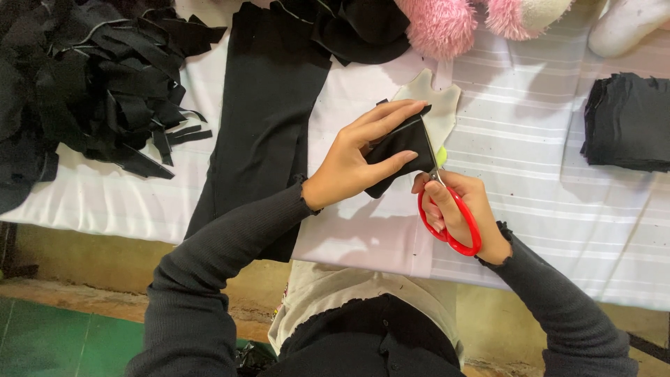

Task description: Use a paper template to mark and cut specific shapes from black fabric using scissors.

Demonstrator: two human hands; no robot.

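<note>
The black fabric piece [401, 150] is pinched in my left hand [356, 164] above the bench [544, 139]; my right hand [457, 209] grips red scissors [450, 213] mid-edge. I judge trimming half done: cut stack [628, 122] right, scrap heap [84, 77] left.

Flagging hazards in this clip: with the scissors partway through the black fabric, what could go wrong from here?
1. The left hand pinches the black fabric right beside the blades of the scissors, so its fingertips could get nicked.
2. The cream template lies just behind the fabric; the blades might cut into it.
3. The small piece is held in the air, not flat on the white cloth, so it could twist and the cut wander.
</note>
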